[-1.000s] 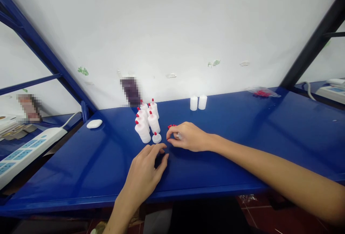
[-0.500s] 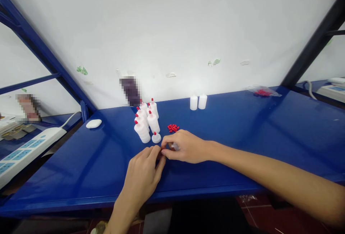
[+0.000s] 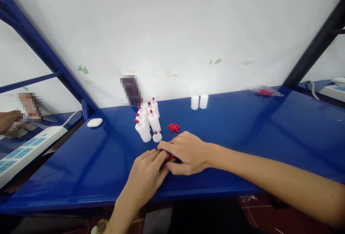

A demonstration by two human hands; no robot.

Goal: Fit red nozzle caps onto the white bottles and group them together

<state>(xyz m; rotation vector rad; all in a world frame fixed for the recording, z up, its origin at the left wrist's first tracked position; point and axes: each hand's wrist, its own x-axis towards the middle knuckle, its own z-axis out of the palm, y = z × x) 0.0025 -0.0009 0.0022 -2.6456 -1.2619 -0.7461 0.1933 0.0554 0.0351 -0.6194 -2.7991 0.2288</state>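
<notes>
My left hand (image 3: 147,173) and my right hand (image 3: 188,153) meet over the front middle of the blue table (image 3: 231,129). Between their closed fingers shows a small red cap (image 3: 170,157) with a bit of clear plastic; the rest is hidden by the fingers. Just behind my hands lies a pile of small red caps (image 3: 174,128). To its left stand several white bottles (image 3: 154,122) with red-tipped nozzles. A round white lid with a red tip (image 3: 157,137) sits at their front right.
Two white bottles without nozzles (image 3: 194,102) stand near the wall. A clear bag with red pieces (image 3: 265,92) lies back right, a white oval object (image 3: 94,122) left. Beyond the left edge are a power strip (image 3: 29,147) and another person's hand (image 3: 8,120).
My right fingers have moved over my left fingertips, and a red cap now shows between them. The clear piece at my right palm no longer shows there. Another person's hand has appeared far left.
</notes>
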